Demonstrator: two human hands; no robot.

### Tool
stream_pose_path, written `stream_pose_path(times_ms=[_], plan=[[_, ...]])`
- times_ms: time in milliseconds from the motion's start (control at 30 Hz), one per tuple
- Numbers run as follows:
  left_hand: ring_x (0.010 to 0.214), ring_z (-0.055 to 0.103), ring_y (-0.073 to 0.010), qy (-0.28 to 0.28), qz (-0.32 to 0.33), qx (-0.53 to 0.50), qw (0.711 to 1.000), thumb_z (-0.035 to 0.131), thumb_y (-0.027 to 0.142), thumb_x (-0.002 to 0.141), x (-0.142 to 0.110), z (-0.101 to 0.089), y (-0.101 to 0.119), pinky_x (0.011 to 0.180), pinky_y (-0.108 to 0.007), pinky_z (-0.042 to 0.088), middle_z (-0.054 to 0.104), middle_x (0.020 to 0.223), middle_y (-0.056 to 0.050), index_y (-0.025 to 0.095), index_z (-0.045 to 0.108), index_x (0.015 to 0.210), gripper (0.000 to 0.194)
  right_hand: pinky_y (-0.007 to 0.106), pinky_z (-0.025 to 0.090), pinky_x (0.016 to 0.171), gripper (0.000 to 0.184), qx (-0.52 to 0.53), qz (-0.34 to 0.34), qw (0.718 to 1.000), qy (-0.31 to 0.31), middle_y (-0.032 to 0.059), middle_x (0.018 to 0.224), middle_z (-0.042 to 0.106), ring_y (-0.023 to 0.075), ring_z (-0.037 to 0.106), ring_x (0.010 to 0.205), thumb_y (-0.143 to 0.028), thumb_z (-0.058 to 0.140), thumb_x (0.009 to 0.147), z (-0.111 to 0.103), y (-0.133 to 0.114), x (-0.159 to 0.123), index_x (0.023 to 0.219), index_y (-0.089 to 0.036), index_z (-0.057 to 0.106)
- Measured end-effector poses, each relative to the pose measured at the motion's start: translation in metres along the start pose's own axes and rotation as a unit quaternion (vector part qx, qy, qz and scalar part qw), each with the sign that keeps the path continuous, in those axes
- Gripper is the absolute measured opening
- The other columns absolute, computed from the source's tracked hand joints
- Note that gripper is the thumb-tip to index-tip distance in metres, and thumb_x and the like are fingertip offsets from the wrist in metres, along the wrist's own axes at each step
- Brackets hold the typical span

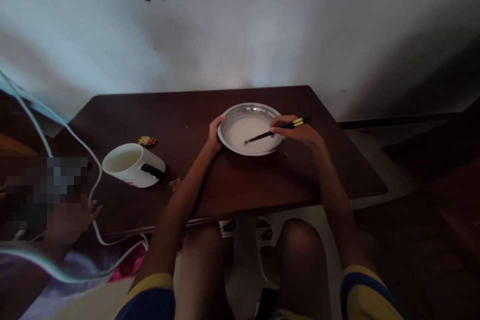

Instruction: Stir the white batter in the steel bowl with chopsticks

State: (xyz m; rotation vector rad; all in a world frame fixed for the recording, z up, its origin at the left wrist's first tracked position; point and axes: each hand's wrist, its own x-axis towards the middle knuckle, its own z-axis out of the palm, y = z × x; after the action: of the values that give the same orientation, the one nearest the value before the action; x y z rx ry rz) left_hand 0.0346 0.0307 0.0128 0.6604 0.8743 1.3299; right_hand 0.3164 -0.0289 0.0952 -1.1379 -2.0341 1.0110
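A shiny metal bowl stands on the dark wooden table, with a pale, whitish mixture covering its bottom. My left hand grips the bowl's left rim, fingers closed on the edge. Over the right side of the bowl, my right hand is closed around black chopsticks with yellow bands near the top. Their tips slant down and left into the mixture. Whether both sticks lie together along their whole length is hard to make out.
On the table's left are a white mug with a dark handle, a small colourful figurine and a light brown scrap. White cables loop by another person's hand at far left. A pale wall rises behind the table.
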Motion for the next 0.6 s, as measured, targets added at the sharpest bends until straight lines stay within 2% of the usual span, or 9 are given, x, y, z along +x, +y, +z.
stream_pose_path(times_ms=[100,200,267,333,400,467,533,600], plan=[[0.107,0.078,-0.0352,0.001,0.005,0.000,1.000,0.076,0.036,0.073,-0.002,0.001,0.001,0.092,-0.042,0.063,0.080,0.085,-0.008,0.021,0.074,0.087,0.020,0.036,0.052,0.080,0.031,-0.041,-0.010,0.996,0.074,0.0047,0.090,0.076,0.0220,0.068,0.089,-0.055,0.072,0.089,0.016,0.007,0.013,0.088,-0.024,0.070],[0.105,0.078,-0.0348,0.008,0.007,-0.001,1.000,0.077,0.036,0.074,-0.001,0.000,0.000,0.090,-0.041,0.063,0.079,0.082,-0.007,0.021,0.072,0.084,0.018,0.036,0.051,0.078,0.030,-0.065,0.011,0.989,0.133,0.0036,0.084,0.072,0.0215,0.066,0.085,-0.053,0.071,0.089,-0.001,0.017,0.009,0.083,-0.024,0.068],[0.103,0.078,-0.0347,0.010,0.007,0.000,1.000,0.077,0.036,0.074,0.000,-0.001,-0.001,0.089,-0.041,0.063,0.078,0.080,-0.007,0.021,0.071,0.081,0.017,0.036,0.051,0.078,0.031,-0.049,0.016,0.990,0.131,0.0027,0.078,0.071,0.0210,0.064,0.081,-0.053,0.072,0.088,-0.019,0.016,-0.001,0.078,-0.024,0.067],[0.102,0.078,-0.0344,0.010,0.007,0.003,1.000,0.076,0.035,0.074,0.001,-0.002,-0.002,0.088,-0.041,0.063,0.077,0.078,-0.007,0.021,0.071,0.080,0.016,0.037,0.051,0.080,0.032,-0.021,0.015,0.996,0.091,0.0022,0.075,0.071,0.0208,0.065,0.080,-0.053,0.074,0.089,-0.028,0.011,-0.009,0.078,-0.023,0.069],[0.100,0.078,-0.0339,0.011,0.006,0.004,1.000,0.075,0.033,0.074,0.001,-0.002,-0.001,0.088,-0.040,0.063,0.077,0.078,-0.007,0.021,0.072,0.080,0.014,0.037,0.052,0.080,0.034,0.004,0.013,0.999,0.035,0.0029,0.078,0.074,0.0213,0.067,0.080,-0.056,0.076,0.089,-0.022,0.003,-0.009,0.083,-0.023,0.072],[0.101,0.078,-0.0334,0.011,0.004,0.002,1.000,0.073,0.031,0.076,0.000,0.000,0.000,0.088,-0.040,0.063,0.078,0.079,-0.007,0.020,0.074,0.082,0.012,0.037,0.052,0.079,0.035,0.006,0.001,1.000,0.007,0.0046,0.086,0.077,0.0221,0.068,0.084,-0.058,0.076,0.089,-0.005,-0.001,-0.002,0.088,-0.023,0.073],[0.103,0.078,-0.0332,0.008,0.002,-0.002,1.000,0.069,0.028,0.077,-0.002,0.002,0.001,0.088,-0.040,0.063,0.079,0.080,-0.007,0.020,0.075,0.083,0.012,0.036,0.051,0.079,0.035,-0.005,-0.008,0.999,0.034,0.0058,0.091,0.078,0.0225,0.068,0.088,-0.058,0.075,0.089,0.010,0.002,0.008,0.089,-0.023,0.072],[0.106,0.078,-0.0336,0.003,-0.001,-0.003,1.000,0.066,0.027,0.078,-0.003,0.003,0.002,0.090,-0.040,0.064,0.079,0.080,-0.007,0.021,0.075,0.083,0.012,0.036,0.051,0.077,0.035,-0.020,0.000,0.996,0.087,0.0061,0.090,0.077,0.0227,0.067,0.088,-0.058,0.074,0.089,0.011,0.010,0.014,0.086,-0.023,0.070]])
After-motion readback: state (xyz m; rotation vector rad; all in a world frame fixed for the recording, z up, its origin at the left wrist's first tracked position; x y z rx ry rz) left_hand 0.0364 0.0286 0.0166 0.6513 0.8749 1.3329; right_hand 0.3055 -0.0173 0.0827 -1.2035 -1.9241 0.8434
